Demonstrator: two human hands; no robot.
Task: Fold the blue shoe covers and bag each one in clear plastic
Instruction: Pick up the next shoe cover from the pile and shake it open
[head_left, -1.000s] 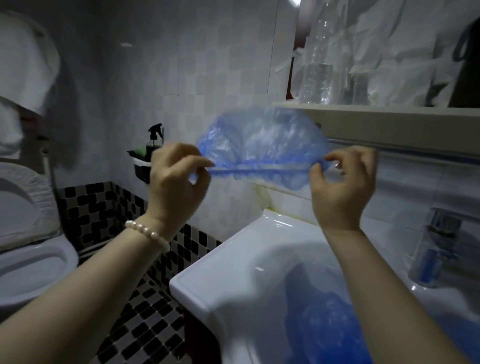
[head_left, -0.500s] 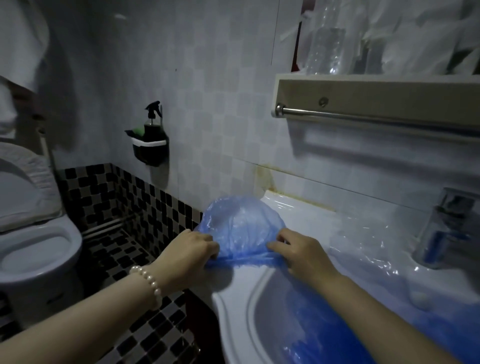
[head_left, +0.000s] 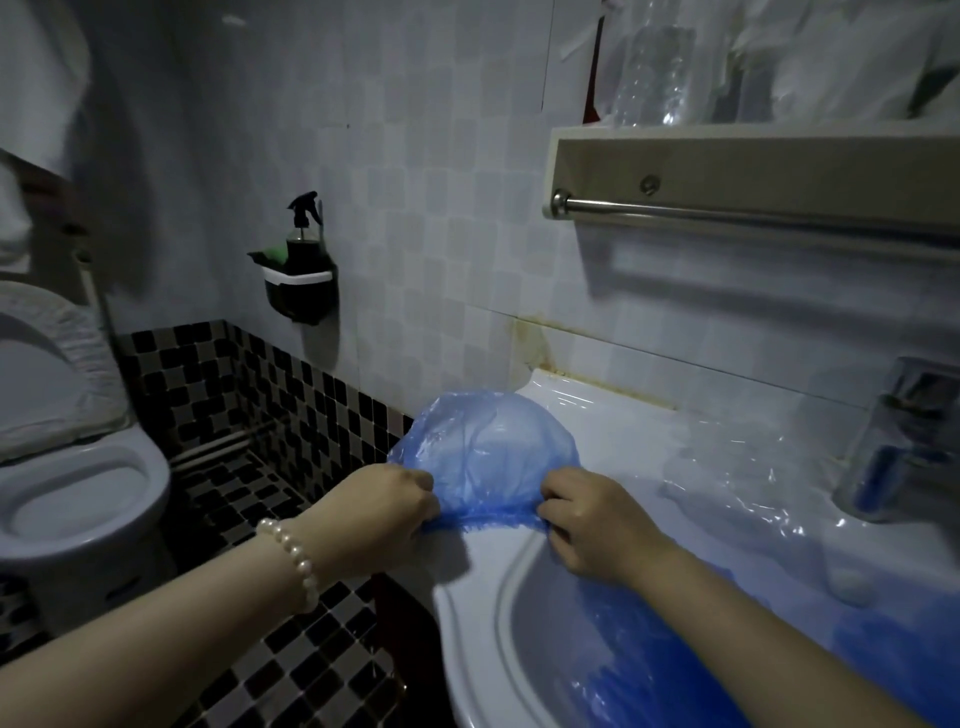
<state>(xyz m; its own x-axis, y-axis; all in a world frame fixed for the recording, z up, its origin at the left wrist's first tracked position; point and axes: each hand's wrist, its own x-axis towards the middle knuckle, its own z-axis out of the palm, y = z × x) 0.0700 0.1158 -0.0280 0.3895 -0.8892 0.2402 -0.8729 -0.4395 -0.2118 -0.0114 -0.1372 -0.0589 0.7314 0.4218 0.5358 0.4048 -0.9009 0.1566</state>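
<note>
Left grip: the left hand (head_left: 387, 501), fingers curled tight, pinches the left end of the gathered elastic hem of a blue shoe cover (head_left: 491, 457); a bracelet of round pale beads (head_left: 293, 558) circles the wrist.
Right grip: the right hand (head_left: 589, 519) is closed on the right end of the same hem, fingertips tucked under, knuckles up.
Shoe cover: thin, translucent blue film, crinkled, puffed into a low dome above the hem; the hem is a darker, ruffled band drawn taut between the two hands.
Place: the cover rests on the back left corner of the sink (head_left: 467, 613), on its flat white rim, its dome reaching toward the tiled wall.
Sink: glossy white ceramic with a rounded moulded lip; more blue shoe covers (head_left: 639, 670) lie heaped in the basin, wrinkled and shiny.
Clear plastic: a creased, see-through sheet (head_left: 727, 467) lies on the rim just right of the cover, catching highlights.
Tap: a chrome faucet (head_left: 904, 441) stands at the sink's back right edge.
Wall: pale square tiles above, black-and-grey mosaic below; a dark holder with a spray bottle (head_left: 304, 260) hangs there.
Shelf: a cream shelf (head_left: 753, 166) with a metal rail underneath carries clear plastic items, too blurred to tell apart.
Left edge: a white toilet (head_left: 78, 467), its lid raised.
</note>
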